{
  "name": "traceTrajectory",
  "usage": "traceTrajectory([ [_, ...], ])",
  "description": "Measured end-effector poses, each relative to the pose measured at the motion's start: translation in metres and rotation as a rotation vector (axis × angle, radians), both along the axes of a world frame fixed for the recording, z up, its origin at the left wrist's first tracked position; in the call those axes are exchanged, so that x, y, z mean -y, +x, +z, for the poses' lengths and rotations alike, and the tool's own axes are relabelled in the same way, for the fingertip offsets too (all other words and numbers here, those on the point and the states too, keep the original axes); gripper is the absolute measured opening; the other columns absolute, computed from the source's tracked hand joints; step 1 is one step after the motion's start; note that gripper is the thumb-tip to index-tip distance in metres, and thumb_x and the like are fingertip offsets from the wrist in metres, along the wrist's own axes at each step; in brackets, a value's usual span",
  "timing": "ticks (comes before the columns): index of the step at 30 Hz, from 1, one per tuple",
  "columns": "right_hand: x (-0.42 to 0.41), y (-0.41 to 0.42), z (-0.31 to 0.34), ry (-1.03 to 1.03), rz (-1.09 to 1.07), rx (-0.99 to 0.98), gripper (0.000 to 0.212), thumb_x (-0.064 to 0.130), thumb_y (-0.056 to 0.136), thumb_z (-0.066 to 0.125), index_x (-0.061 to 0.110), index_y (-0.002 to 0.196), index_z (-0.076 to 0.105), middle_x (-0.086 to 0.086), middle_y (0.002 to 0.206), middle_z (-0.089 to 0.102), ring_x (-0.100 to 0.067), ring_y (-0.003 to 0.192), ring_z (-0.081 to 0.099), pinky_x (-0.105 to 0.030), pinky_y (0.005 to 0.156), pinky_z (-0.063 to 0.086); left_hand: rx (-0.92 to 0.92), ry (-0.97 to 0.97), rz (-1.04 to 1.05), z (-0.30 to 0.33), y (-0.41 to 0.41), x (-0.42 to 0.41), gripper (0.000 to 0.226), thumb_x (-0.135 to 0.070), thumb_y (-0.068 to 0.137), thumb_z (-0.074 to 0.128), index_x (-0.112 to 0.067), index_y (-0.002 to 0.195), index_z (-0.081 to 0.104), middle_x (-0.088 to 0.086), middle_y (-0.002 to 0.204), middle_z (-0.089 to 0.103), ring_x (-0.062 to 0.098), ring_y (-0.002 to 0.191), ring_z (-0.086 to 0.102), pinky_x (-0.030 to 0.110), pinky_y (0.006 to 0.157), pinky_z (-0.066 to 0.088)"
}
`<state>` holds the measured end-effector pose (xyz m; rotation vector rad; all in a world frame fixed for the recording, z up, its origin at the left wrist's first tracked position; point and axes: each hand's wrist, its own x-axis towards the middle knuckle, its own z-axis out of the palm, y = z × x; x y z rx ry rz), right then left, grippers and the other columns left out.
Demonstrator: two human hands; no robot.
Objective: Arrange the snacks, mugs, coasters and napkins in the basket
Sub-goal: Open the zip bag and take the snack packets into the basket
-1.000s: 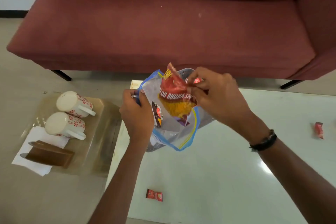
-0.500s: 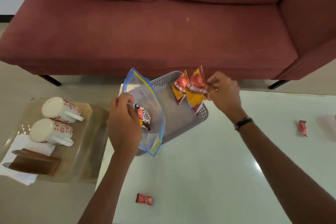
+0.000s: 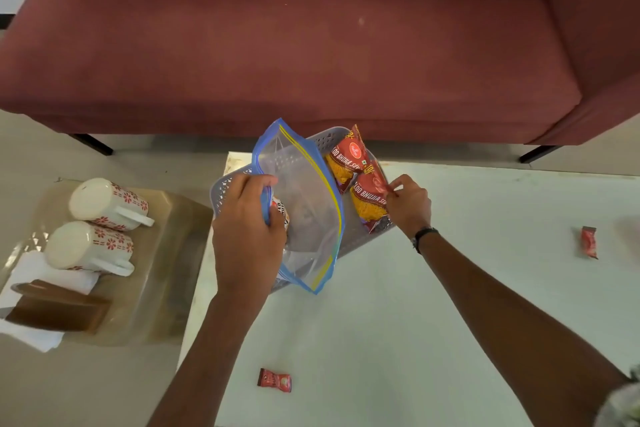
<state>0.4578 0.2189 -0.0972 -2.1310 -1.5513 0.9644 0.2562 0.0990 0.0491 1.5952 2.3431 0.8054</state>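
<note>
Both hands grip: left [image 3: 247, 236] clear zip bag [image 3: 304, 204], right [image 3: 408, 204] crinkly snack packet [image 3: 369, 199] (perforated basket [image 3: 228, 184]).

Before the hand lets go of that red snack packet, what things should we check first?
1. Packet is inside the basket: ok, the right hand pinches the second red packet low in it.
2. First red packet is already in: ok, it leans on the far wall.
3. Left hand has the zip bag: ok, it grips the bag's edge.
4. Bag is emptied: not ok, one packet shows inside.
5. Loose small sachets gathered: not ok, one lies near, another far right on the table.
6. Mugs packed: not ok, both on the side tray.
</note>
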Motion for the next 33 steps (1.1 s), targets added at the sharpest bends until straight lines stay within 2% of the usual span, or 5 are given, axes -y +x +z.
traceTrajectory([
  [6, 0.012, 0.006, 0.032, 0.090, 0.092, 0.229, 0.031, 0.031, 0.090, 0.056, 0.014, 0.116, 0.051, -0.008, 0.114, 0.068, -0.026, 0.096, 0.066, -0.026, 0.069, 0.045, 0.017, 0.015, 0.038, 0.005, 0.000, 0.004, 0.036, 0.004, 0.077, 0.059, -0.011, 0.110, 0.061, 0.007, 0.116, 0.060, 0.028, 0.102, 0.059, 0.027, 0.072, 0.044],
  [13, 0.046, -0.076, 0.162, 0.538, 0.419, -0.244, 0.007, 0.009, 0.085, 0.058, 0.014, 0.086, 0.061, -0.002, 0.082, 0.068, -0.022, 0.075, 0.063, -0.035, 0.067, 0.051, 0.050, 0.055, 0.091, 0.011, -0.012, 0.014, 0.037, 0.008, 0.074, 0.056, -0.010, 0.106, 0.061, 0.007, 0.110, 0.060, 0.019, 0.083, 0.055, 0.015, 0.066, 0.032],
  [21, 0.039, -0.172, 0.093, 0.362, 1.613, 0.715, 0.014, 0.024, 0.079, 0.070, 0.028, 0.092, 0.071, 0.006, 0.099, 0.069, -0.015, 0.102, 0.062, -0.028, 0.072, 0.049, 0.066, 0.105, 0.067, 0.018, -0.025, 0.031, 0.042, 0.011, 0.073, 0.054, -0.009, 0.109, 0.062, 0.008, 0.108, 0.061, 0.017, 0.088, 0.056, 0.007, 0.071, 0.036],
  [25, 0.031, -0.183, 0.047, 0.429, 1.739, 0.852, 0.028, 0.020, 0.042, 0.083, 0.027, 0.039, 0.056, 0.014, 0.046, 0.057, -0.007, 0.057, 0.058, -0.020, 0.052, 0.041, 0.076, 0.118, 0.046, 0.018, -0.023, 0.040, 0.043, 0.012, 0.072, 0.054, -0.010, 0.108, 0.063, 0.006, 0.108, 0.061, 0.001, 0.082, 0.044, -0.005, 0.072, 0.033],
  [33, 0.045, -0.180, 0.100, 0.526, 1.617, 0.676, 0.015, 0.007, 0.063, 0.076, 0.018, 0.066, 0.067, -0.001, 0.069, 0.067, -0.020, 0.066, 0.065, -0.028, 0.057, 0.047, 0.078, 0.135, 0.106, 0.013, -0.033, 0.047, 0.041, 0.011, 0.075, 0.054, -0.010, 0.109, 0.062, 0.008, 0.109, 0.061, 0.004, 0.082, 0.047, -0.007, 0.071, 0.032],
])
